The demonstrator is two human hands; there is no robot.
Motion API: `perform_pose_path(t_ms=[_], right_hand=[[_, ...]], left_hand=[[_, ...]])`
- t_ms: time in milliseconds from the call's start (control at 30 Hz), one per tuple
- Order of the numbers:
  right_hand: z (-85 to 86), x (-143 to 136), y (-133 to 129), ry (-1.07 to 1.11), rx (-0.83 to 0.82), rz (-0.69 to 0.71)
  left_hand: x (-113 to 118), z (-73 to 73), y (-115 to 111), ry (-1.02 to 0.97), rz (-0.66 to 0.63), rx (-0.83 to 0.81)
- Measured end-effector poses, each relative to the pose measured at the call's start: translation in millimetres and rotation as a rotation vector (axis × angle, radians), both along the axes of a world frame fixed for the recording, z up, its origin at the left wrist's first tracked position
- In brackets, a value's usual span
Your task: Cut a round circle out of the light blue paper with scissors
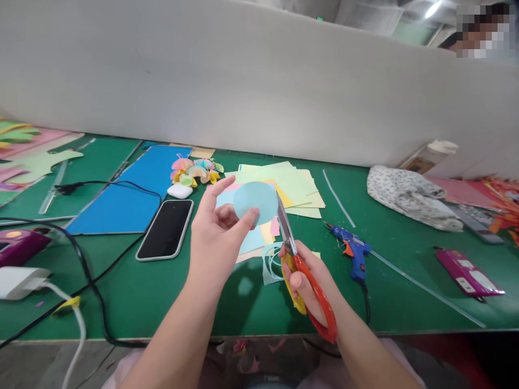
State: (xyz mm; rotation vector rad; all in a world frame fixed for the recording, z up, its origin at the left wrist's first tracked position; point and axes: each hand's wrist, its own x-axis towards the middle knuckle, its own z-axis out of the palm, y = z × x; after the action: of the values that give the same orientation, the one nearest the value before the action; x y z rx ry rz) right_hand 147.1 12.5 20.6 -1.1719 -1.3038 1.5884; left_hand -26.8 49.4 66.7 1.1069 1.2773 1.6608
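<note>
My left hand [221,227] pinches a round light blue paper disc [255,199] between thumb and fingers, with the index finger raised. In my right hand [310,275] is a pair of scissors [310,289] with red and yellow handles. Its blades point up and lie along the right edge of the disc. Thin curled light blue paper strips [272,262] are below the disc, left of the scissors. Behind the hands lies a loose stack of pale green, yellow, blue and pink paper sheets [290,181].
A phone [165,229], white case [180,190], paper flowers [197,170] and blue board [130,189] are at left, with black cables crossing. To the right are a blue glue gun [353,251], clear glue sticks, patterned cloth [405,197] and purple device [468,272]. A low partition [243,81] stands behind.
</note>
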Motion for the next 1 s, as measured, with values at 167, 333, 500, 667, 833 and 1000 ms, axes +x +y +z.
perform_pose_path(t_ms=[167,333,500,667,833,1000], right_hand=[[-0.7,0,0,0.001,0.001,0.006],[-0.3,-1,0,0.000,-0.006,-0.006],[4.8,-1,-2,-0.017,0.009,-0.005],[8.0,-2,-4,-0.040,0.023,0.008],[0.7,-2,-3,-0.043,0.045,0.035],[-9.6,-1,0,0.019,0.065,0.064]], left_hand=[[-1,0.4,0,0.003,0.010,0.022],[0,0.4,0,-0.007,0.022,0.020],[-1,-0.1,1,-0.009,0.029,0.033],[0,-2.3,3,-0.009,0.027,0.043],[5,-4.2,3,-0.056,0.004,0.014],[7,-2.7,0,-0.026,-0.025,0.020]])
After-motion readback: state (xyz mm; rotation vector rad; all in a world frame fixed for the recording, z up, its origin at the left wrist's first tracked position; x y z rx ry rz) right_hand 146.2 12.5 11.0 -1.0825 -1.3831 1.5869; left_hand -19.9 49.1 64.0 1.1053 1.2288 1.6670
